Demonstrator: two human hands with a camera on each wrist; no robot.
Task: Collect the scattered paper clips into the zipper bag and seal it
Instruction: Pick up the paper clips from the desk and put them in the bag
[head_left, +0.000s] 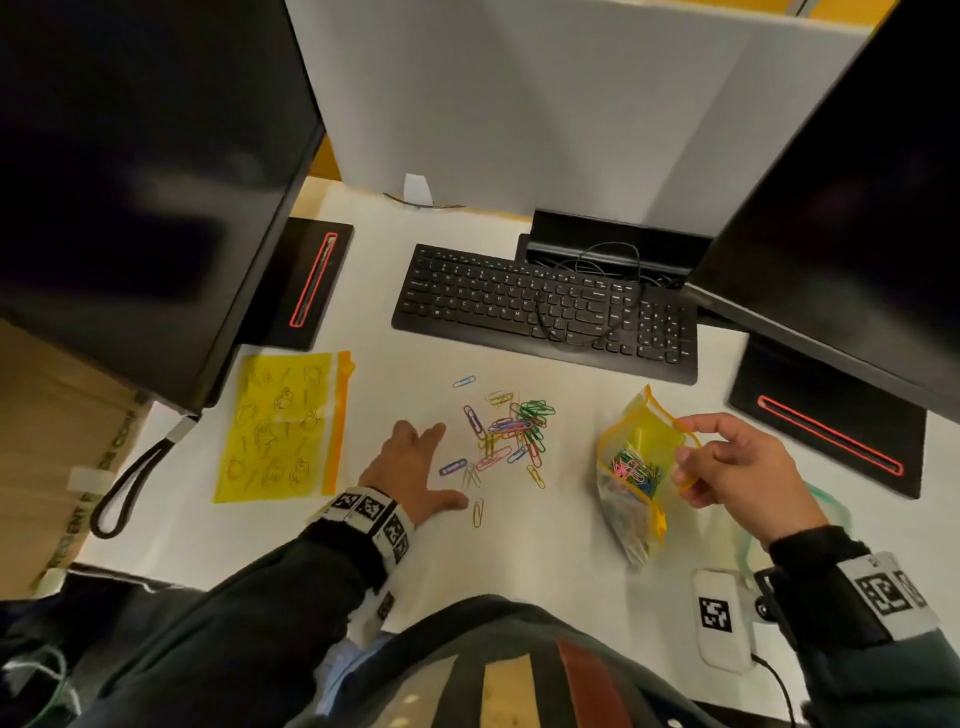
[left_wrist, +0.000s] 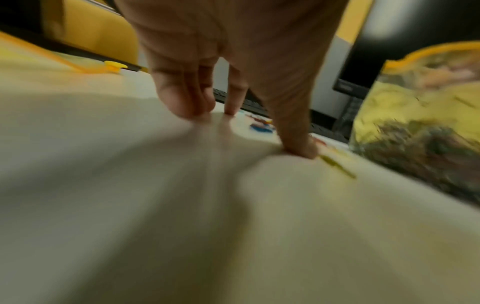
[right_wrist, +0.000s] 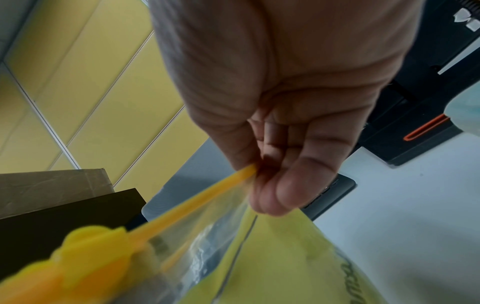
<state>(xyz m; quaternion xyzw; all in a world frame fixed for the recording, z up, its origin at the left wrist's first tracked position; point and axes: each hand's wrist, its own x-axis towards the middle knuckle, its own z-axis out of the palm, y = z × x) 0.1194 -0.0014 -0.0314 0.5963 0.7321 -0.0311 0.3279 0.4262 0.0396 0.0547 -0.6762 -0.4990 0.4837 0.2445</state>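
Behind clips (head_left: 506, 434): kbd (head_left: 545, 306), monitors (head_left: 852, 208).

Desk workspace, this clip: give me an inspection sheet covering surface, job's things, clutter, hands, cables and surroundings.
Surface: white desk, in use.
Job's things: loose paper clips in a pile mid-desk; zipper bag open at the mouth, some clips already inside.
Clutter: second yellow pouch lying flat at left; keyboard; white tagged device near the front edge.
Hands: left hand flat, fingertips on the desk beside the pile; right hand pinches the bag's rim, holding it up.
Cables: black cord draped over the keyboard; looped strap at left.
Surroundings: two dark monitors on either side, white partition behind.
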